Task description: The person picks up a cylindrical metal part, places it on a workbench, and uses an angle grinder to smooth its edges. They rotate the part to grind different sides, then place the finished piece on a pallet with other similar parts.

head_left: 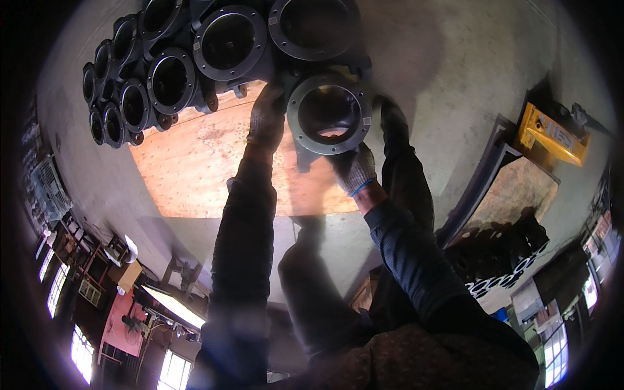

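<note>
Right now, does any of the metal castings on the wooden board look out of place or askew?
Only one: the flanged ring casting held between left hand and right hand sits apart from the packed castings, at the front of the plywood board. No damage visible.

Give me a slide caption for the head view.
Gloved hands, left and right, hold a flanged metal casting above a plywood board.

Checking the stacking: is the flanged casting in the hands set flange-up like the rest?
Yes: the flanged casting shows its round opening upward, like the neighbouring castings.
</note>
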